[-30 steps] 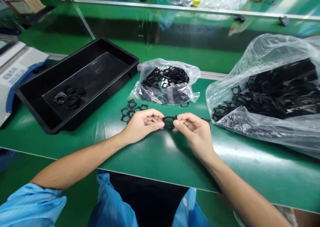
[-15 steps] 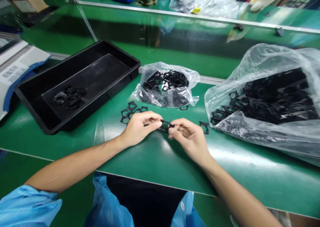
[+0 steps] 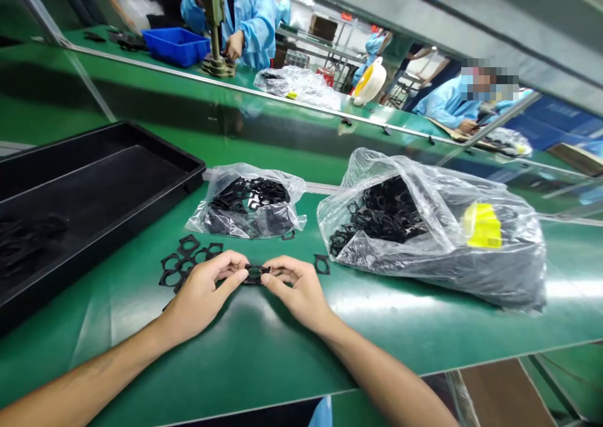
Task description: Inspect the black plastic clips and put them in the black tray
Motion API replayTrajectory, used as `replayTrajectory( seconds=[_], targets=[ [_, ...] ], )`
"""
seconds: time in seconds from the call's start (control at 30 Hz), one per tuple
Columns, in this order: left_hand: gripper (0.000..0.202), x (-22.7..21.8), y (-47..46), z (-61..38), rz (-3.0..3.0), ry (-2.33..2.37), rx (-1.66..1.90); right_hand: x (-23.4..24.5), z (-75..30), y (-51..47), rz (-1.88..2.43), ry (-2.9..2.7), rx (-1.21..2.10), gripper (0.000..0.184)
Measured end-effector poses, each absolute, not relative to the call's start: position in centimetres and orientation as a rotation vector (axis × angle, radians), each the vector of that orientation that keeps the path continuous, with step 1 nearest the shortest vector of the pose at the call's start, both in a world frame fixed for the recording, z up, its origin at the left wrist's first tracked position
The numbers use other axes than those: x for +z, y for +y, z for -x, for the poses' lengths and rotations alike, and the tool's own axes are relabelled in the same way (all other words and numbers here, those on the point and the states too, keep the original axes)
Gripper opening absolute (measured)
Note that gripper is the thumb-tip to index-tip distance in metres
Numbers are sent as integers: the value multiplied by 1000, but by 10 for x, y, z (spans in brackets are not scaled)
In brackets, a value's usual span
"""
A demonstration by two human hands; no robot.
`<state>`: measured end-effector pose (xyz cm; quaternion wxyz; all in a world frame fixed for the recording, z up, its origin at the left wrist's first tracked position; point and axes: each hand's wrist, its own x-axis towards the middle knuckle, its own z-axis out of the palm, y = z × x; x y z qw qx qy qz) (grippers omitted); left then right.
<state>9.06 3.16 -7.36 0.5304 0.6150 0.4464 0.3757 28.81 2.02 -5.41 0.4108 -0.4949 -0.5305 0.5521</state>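
Observation:
Between my two hands is a small black plastic ring frame [image 3: 255, 281], held just over the green tabletop. My left hand [image 3: 207, 287] pinches its left end with thumb and fingers. At its right end, my right hand [image 3: 296, 287] pinches it the same way. Several matching black frames [image 3: 184, 266] lie in a loose group beyond my left hand. One more frame [image 3: 322, 264] lies flat to the right of my right hand. A clear bag of black frames [image 3: 249, 201] rests behind my hands.
A black tray [image 3: 117, 188] with some frames inside stands at the left. On the right lies a large clear bag [image 3: 499, 276] of black parts with a yellow label. Behind a low partition are a blue bin [image 3: 175, 46], a press [image 3: 214, 31] and co-workers in blue.
The camera has tilted up and turned right, so co-workers and the whole large bag now show. Both hands still hold the black frame, which now looks more level, with its opening visible.

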Motion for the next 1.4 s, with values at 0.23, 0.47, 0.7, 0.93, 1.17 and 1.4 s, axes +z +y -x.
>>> replayTrajectory(
  seconds=[0.23,0.47,0.7,0.93,1.17,1.4],
  targets=[
    [25,-68,29,-89,-1364,1001,887,-46,-288,20,1181,-1202,1536,37],
    [23,-70,32,-90,-1469,1118,919,-56,-287,21,1226,-1294,1347,21],
    [16,-71,31,-90,-1482,1085,966,-57,-287,20,1228,-1343,1307,18],
    [22,-73,38,-91,-1284,1069,972,-53,-287,24,1193,-1310,1406,30],
    [30,-68,44,-93,-1138,1001,972,-56,-288,30,1142,-1261,1456,32],
    [23,-68,45,-90,-1203,1009,939,-52,-289,29,1154,-1491,1132,19]
  ],
)
